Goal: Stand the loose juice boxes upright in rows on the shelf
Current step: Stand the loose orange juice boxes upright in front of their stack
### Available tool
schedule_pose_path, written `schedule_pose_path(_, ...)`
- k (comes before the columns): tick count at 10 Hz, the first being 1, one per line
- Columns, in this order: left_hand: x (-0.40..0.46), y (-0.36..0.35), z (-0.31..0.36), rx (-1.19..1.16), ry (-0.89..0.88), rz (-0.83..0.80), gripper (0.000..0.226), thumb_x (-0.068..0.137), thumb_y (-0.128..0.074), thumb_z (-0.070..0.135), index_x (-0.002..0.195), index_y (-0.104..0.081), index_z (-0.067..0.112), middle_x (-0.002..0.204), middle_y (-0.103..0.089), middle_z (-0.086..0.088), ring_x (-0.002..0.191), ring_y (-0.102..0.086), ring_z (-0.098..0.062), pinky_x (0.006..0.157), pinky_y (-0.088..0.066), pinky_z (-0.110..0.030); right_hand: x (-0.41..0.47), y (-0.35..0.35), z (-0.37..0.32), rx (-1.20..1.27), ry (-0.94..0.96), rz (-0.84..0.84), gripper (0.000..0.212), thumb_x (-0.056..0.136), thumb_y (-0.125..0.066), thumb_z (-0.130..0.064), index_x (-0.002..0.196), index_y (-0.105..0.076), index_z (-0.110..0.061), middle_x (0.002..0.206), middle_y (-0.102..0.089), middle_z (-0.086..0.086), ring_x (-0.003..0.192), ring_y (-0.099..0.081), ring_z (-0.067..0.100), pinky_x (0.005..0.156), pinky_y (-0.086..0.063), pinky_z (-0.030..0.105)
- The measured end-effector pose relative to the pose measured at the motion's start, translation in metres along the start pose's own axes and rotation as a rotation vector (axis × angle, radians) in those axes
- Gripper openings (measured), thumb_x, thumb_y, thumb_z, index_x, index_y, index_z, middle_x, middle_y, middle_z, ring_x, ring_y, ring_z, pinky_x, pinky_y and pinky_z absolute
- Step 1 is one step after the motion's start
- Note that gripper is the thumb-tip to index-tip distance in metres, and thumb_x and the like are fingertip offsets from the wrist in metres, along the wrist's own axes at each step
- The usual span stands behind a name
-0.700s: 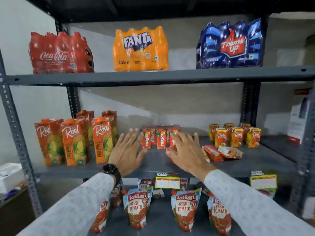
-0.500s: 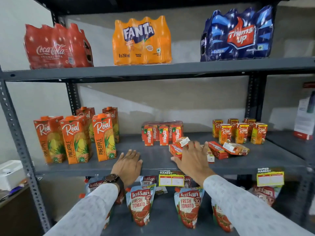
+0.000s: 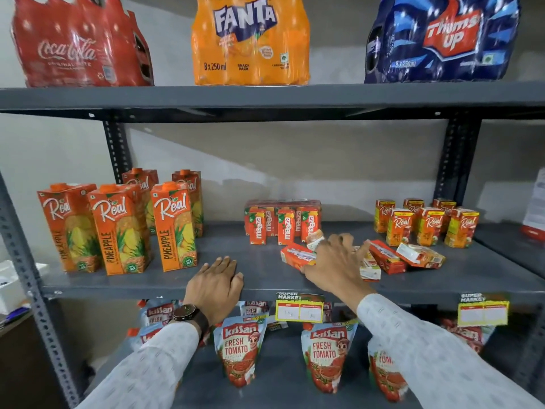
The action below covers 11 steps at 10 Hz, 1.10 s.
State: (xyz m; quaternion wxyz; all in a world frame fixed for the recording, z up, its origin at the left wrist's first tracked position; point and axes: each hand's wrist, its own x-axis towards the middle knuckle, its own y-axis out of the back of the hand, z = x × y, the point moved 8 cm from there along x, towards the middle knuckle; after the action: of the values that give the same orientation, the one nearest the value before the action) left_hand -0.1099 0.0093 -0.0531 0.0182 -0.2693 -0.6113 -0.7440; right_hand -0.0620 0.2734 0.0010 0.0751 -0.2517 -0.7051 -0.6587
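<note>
orange loose juice boxes (image 3: 298, 256) lie flat under the right hand (image 3: 334, 265), whose spread fingers rest on them; whether it grips one, i cannot tell. left hand (image 3: 216, 286) lies flat and empty on the grey shelf (image 3: 141, 283) edge. upright maaza boxes (image 3: 281, 224) stand just behind.

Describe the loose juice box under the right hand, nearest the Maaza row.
The loose juice box is a small orange-red carton, cardboard by its look, lying flat on the grey middle shelf just in front of the upright Maaza boxes. The right hand covers its right end; print is blurred.
</note>
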Motion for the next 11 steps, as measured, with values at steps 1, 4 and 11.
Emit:
schedule_pose_path(1, 0.000, 0.000, 0.000, 0.008, 0.003, -0.005, 0.058, 0.104, -0.022, 0.046, 0.152, -0.042, 0.019, 0.161, -0.040, -0.002, 0.150, -0.033, -0.018, 0.123, -0.020, -0.037, 0.002, 0.009, -0.016, 0.034, 0.113, -0.001, 0.063, 0.071, -0.078, -0.054, 0.124, -0.054, -0.031, 0.130, -0.060, -0.003, 0.129, -0.043, 0.025, 0.105, -0.018, 0.062)
schedule_pose_path(4, -0.002, 0.001, 0.002, 0.001, 0.030, -0.021, 0.061, 0.103, -0.020, 0.047, 0.154, -0.038, 0.020, 0.163, -0.036, 0.000, 0.151, -0.029, -0.016, 0.125, -0.017, -0.036, 0.045, 0.045, -0.060, 0.485, 0.340, -0.094, 0.047, 0.082, -0.071, 0.003, 0.112, -0.063, -0.032, 0.129, -0.065, -0.003, 0.111, -0.060, 0.016, 0.082, -0.050, 0.031)
schedule_pose_path(11, -0.002, 0.003, 0.003, 0.024, 0.034, 0.005, 0.058, 0.104, -0.023, 0.044, 0.154, -0.039, 0.021, 0.162, -0.037, 0.000, 0.151, -0.030, -0.015, 0.125, -0.017, -0.034, 0.034, -0.019, -0.064, 1.030, 0.098, 0.268, 0.060, 0.088, -0.079, -0.029, 0.139, -0.046, -0.032, 0.138, -0.055, -0.008, 0.126, -0.052, 0.010, 0.099, -0.052, 0.034)
